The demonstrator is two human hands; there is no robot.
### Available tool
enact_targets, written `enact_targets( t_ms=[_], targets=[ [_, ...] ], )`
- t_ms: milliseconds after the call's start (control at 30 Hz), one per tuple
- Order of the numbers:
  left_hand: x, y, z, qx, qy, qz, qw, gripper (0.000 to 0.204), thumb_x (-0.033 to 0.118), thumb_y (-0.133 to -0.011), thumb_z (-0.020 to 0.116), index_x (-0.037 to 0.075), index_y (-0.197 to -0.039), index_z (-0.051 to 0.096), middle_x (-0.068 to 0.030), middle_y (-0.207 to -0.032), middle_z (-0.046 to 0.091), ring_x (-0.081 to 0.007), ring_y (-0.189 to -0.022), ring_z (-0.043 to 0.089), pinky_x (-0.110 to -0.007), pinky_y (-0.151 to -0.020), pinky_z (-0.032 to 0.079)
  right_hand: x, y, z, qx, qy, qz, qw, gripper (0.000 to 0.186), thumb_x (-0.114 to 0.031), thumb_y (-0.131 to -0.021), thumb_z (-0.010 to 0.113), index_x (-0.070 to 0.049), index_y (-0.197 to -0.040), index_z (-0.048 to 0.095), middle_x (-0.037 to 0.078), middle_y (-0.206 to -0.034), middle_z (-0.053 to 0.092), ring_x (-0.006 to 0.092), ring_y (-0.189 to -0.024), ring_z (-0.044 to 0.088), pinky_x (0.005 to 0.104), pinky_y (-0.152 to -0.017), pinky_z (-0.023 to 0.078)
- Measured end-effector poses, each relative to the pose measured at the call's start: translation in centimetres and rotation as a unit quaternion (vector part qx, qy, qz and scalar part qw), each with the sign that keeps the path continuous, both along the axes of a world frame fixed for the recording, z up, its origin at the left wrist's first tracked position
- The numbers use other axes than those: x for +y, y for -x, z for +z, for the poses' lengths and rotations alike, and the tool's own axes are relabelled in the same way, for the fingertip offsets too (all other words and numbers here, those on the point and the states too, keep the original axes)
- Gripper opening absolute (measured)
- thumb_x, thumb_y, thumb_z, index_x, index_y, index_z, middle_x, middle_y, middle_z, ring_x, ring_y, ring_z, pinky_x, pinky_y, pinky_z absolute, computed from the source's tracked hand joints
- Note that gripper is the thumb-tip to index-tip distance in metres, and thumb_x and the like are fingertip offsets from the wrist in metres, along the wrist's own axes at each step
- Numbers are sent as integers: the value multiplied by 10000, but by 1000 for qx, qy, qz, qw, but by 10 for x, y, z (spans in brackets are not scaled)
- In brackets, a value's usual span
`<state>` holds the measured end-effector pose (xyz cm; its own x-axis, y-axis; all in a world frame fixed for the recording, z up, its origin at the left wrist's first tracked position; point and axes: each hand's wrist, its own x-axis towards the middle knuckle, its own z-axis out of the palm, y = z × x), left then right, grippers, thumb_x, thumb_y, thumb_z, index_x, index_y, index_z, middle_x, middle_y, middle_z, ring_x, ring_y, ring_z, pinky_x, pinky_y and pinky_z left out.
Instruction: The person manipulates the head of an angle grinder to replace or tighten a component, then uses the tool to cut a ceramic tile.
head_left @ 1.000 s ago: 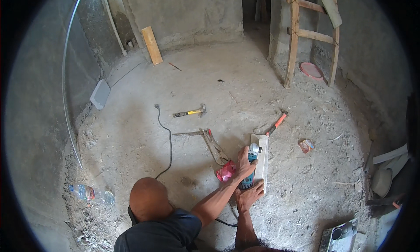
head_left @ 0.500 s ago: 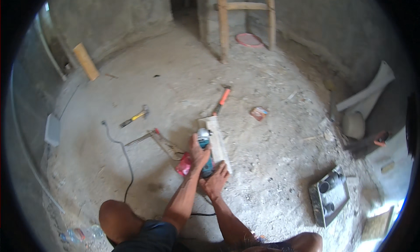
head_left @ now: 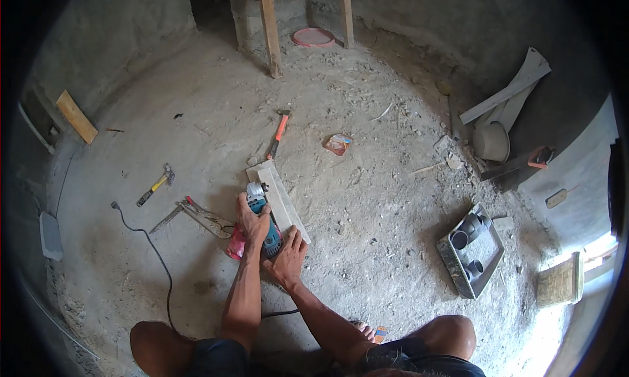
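Note:
A teal angle grinder (head_left: pixel 257 211) with a silver head lies lengthwise in front of me, its head pointing away. My left hand (head_left: pixel 253 225) is closed around its body just behind the head. Farther back, my right hand (head_left: pixel 287 258) is closed on the rear end of the grinder, with its fingers next to a long pale board (head_left: pixel 286 203). This board lies on the floor along the grinder's right side. A crumpled red packet (head_left: pixel 236 245) shows left of the grinder, partly hidden by my left arm.
An orange-handled hammer (head_left: pixel 279 133) lies beyond the board. On the left are a yellow-handled hammer (head_left: pixel 156 186), a hacksaw (head_left: pixel 203 214) and a black cable with a plug (head_left: pixel 145 231). At right, a tray (head_left: pixel 452 262) holds grey pipe fittings; a bucket (head_left: pixel 490 142) stands farther off.
My view has swung to the right and slightly down, so everything sits farther left in the picture. Both hands keep their hold on the grinder beside the board.

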<state>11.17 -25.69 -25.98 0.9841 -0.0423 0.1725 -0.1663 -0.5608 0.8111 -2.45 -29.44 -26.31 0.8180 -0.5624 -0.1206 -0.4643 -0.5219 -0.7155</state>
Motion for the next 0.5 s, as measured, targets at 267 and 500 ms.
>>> enact_targets(
  t_ms=[267, 500],
  targets=[
    [-3, 0, -3, -16, -11, 3, 1000, 667, 169, -803, 788, 34, -1339, 414, -251, -1276, 506, -443, -1193, 512, -521, -980, 436, -2, 1, 3, 10, 22, 4, 1000, 1279, -287, -586, 878, 111, -1532, 115, 273, -1505, 298, 431, -1358, 313, 450, -1186, 264],
    [-2, -4, -9, -42, -8, 15, 999, 638, 157, -799, 798, 29, -1301, 426, -246, -1245, 518, -437, -1164, 527, -525, -961, 438, -3, -1, 0, -7, 21, 9, 1000, 1275, -269, -563, 873, 110, -1528, 130, 270, -1491, 309, 436, -1355, 318, 456, -1186, 265]
  ],
)
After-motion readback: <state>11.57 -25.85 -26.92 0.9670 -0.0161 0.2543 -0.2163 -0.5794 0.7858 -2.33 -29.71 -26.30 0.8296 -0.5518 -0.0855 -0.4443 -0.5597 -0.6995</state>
